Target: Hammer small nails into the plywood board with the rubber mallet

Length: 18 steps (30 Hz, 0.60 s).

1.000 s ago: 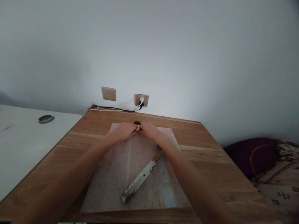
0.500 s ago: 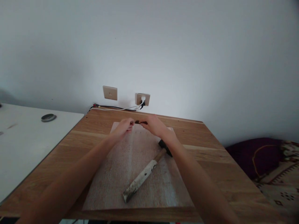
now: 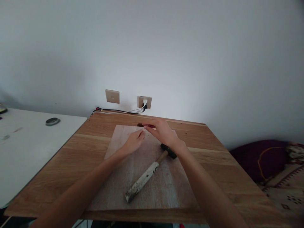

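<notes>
Left hand (image 3: 134, 142) curled, right hand (image 3: 162, 133) pinched, both near board's (image 3: 166, 190) twelve o'clock; can't tell what either grips. Hammer (image 3: 143, 180) on board, head toward one-two o'clock; right hand dipping could knock it.

1 hammer (image 3: 142, 181) | 1 board (image 3: 163, 190) | 2 wall plates (image 3: 112, 96) | 2 tables (image 3: 230, 180) — 1 wooden, 1 white

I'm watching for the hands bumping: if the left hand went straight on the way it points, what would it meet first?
Most likely the right hand, just ahead of the left hand near the board's far edge. Depth is unclear, so it might pass underneath.
</notes>
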Motion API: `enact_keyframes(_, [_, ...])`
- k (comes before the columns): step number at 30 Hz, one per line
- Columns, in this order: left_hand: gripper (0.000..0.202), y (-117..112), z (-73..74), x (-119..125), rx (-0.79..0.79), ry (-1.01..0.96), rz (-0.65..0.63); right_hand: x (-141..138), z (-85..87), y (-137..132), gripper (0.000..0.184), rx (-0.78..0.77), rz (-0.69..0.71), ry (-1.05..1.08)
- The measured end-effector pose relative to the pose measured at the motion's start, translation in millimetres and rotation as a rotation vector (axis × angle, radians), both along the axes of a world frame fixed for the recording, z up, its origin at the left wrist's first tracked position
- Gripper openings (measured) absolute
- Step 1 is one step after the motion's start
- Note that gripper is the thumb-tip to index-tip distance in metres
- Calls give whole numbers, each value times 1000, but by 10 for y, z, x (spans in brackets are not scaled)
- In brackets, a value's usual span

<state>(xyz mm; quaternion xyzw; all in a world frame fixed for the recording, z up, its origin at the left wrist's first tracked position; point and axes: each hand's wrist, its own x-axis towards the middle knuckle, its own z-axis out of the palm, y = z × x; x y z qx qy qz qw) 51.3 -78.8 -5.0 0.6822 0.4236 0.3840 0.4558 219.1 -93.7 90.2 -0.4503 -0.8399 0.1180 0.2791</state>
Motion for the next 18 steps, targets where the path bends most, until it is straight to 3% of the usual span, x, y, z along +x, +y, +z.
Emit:
enact_keyframes(3, [18,-139,-50,2,137,150,-58,185,-85,-145,21,2,-28,68])
enact_keyframes(5, [14,-199,-53,-27,289,358,-146,327,-165,-266,22,-13,-39,103])
enact_keyframes(8, [19,-244,33,-129,469,635,-262,636,-340,-523,28,-15,-86,126])
enact_keyframes(10, [21,-290,153,-228,455,664,-320,900,-516,-750,34,10,-185,126])
enact_keyframes(12, [23,-385,295,-334,400,674,-346,1152,-744,-999,38,50,-383,131])
enact_keyframes(14, [25,-532,420,-433,345,725,-280,1330,-997,-1238,42,14,-476,98])
enact_keyframes(18, [28,-862,497,-606,211,950,-57,1386,-1390,-1544,50,-124,-459,64])
